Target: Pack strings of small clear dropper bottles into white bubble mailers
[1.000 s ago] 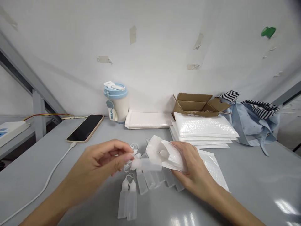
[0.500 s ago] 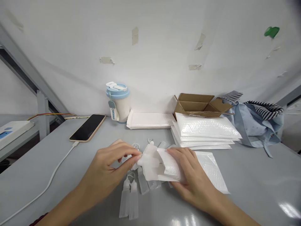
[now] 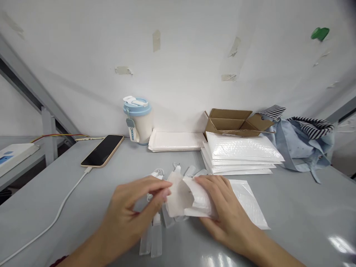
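My right hand [image 3: 225, 207] is wrapped round a white bubble mailer [image 3: 201, 202], whose mouth faces left and gapes a little. Thumb and index finger of my left hand [image 3: 141, 207] come together at the left edge of its pale flap. What lies inside the mailer is hidden. Beneath and around my hands are several flat, translucent plastic bottles [image 3: 156, 237] with white necks and thin cord loops; the mailer and my left hand cover some of them. Another white bubble mailer [image 3: 249, 204] lies flat on the table, partly behind my right hand.
Stacked bubble mailers [image 3: 241, 148] lie before an open cardboard box [image 3: 230, 120]. Left of them are a flat white stack [image 3: 176, 141] and a blue-lidded cup [image 3: 143, 124]. A phone [image 3: 102, 151] trails a white cable [image 3: 62, 207]. A light-blue cloth bag [image 3: 297, 144] sits far right.
The translucent bottle end that my left fingers held at the mailer's mouth has gone from sight into the mailer. My left fingers have moved slightly right, onto the flap's edge.
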Demonstrator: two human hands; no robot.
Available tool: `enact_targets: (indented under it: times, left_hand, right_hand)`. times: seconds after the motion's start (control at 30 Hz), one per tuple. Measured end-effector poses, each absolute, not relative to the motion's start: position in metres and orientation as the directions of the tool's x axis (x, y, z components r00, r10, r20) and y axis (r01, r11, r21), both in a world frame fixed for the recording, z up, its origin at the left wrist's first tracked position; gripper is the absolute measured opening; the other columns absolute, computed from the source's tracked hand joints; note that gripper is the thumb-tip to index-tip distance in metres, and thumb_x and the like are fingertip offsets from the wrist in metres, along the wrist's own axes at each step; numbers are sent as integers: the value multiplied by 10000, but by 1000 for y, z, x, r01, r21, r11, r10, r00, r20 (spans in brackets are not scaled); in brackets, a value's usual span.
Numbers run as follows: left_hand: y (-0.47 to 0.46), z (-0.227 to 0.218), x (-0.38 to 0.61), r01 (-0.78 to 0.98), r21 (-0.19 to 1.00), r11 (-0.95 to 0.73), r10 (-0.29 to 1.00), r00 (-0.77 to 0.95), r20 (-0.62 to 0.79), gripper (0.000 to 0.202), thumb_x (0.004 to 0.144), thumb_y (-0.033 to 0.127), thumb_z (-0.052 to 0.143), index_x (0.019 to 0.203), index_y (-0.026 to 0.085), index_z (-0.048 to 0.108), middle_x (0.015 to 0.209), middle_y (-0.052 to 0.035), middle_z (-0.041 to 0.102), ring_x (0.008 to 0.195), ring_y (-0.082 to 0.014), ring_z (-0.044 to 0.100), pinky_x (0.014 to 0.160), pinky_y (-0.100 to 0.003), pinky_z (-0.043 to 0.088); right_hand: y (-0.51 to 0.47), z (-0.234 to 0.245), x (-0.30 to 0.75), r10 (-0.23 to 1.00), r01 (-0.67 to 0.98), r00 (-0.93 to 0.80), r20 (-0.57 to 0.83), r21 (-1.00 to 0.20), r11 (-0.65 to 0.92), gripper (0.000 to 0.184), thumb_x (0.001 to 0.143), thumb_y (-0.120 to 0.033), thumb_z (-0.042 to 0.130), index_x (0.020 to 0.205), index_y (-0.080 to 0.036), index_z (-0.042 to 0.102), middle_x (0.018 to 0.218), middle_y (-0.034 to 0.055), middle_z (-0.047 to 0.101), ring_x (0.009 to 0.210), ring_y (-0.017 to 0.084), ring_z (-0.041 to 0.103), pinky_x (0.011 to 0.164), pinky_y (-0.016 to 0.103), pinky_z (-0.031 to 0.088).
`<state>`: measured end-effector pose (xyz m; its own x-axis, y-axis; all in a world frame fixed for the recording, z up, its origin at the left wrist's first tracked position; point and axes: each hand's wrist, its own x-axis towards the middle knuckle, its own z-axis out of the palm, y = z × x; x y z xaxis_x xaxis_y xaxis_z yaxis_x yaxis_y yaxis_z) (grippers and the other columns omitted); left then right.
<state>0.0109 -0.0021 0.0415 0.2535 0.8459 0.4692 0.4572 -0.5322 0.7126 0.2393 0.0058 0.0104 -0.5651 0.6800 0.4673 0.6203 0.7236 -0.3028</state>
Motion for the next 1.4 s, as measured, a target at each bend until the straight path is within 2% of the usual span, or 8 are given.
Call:
enact_targets:
  times: [0.1, 0.17, 0.23, 0.3, 0.6, 0.87, 1.1, 1.4]
  left_hand:
    - [6, 45, -9, 619, 720, -315, 924, 373, 83, 175, 866, 319, 537, 822, 230, 681, 646, 28, 635, 591, -134, 563, 510, -202, 427]
    - [9, 43, -20, 728, 656, -198, 872, 437, -221, 143, 812, 314, 579, 877, 246, 687, 682, 32, 638, 632, -149, 576, 547, -210, 430]
    - [10, 39, -26, 792, 592, -150, 822, 433, -371, 204, 752, 275, 609, 944, 264, 678, 741, 32, 649, 703, -167, 594, 601, -221, 436]
    - [10, 35, -28, 819, 555, -145, 818, 415, -397, 234, 726, 249, 599, 948, 273, 668, 756, 32, 643, 742, -179, 588, 619, -228, 426]
    - [10, 31, -22, 818, 524, -238, 838, 445, -315, 160, 784, 219, 491, 684, 223, 616, 618, 45, 565, 600, -136, 506, 524, -218, 336]
    - [15, 55, -24, 617, 773, -152, 945, 321, -70, 211, 824, 389, 552, 721, 234, 652, 1025, 4, 586, 658, -106, 490, 552, -192, 417]
    - [16, 49, -21, 499, 843, -202, 978, 146, 148, 146, 822, 369, 608, 776, 239, 658, 690, 25, 632, 583, -103, 543, 520, -156, 471]
    - [-2, 43, -3, 527, 810, -259, 949, -16, 314, 142, 827, 345, 604, 757, 237, 666, 557, 51, 589, 478, -92, 515, 438, -153, 433]
  right_hand:
    - [13, 11, 246, 697, 667, -512, 502, -279, 691, 540, 756, -120, 496, 1269, -147, 330, 1149, 137, 522, 1025, 278, 473, 844, 459, 404]
    - [17, 12, 249, 699, 693, -477, 533, -261, 672, 522, 772, -141, 503, 1267, -153, 337, 1150, 138, 528, 1029, 287, 475, 830, 457, 414]
    - [19, 13, 250, 700, 708, -459, 548, -251, 661, 503, 788, -164, 511, 1263, -159, 348, 1145, 134, 535, 1027, 292, 479, 825, 457, 418]
    - [18, 12, 250, 700, 708, -465, 541, -247, 662, 505, 793, -171, 517, 1270, -164, 349, 1151, 129, 536, 1029, 290, 481, 830, 455, 419]
    - [16, 11, 248, 694, 688, -502, 517, -247, 682, 519, 784, -147, 506, 1275, -156, 342, 1159, 130, 534, 1029, 276, 481, 826, 447, 423]
    - [15, 10, 246, 706, 694, -511, 490, -249, 676, 552, 755, -130, 504, 1281, -144, 336, 1166, 138, 519, 1041, 281, 473, 843, 455, 418]
    - [13, 9, 246, 725, 686, -516, 457, -286, 669, 564, 737, -105, 505, 1275, -148, 341, 1173, 137, 503, 1044, 277, 457, 853, 468, 407]
    - [9, 4, 240, 708, 657, -574, 412, -285, 698, 582, 726, -80, 480, 1288, -128, 338, 1170, 136, 496, 1043, 275, 443, 884, 488, 379]
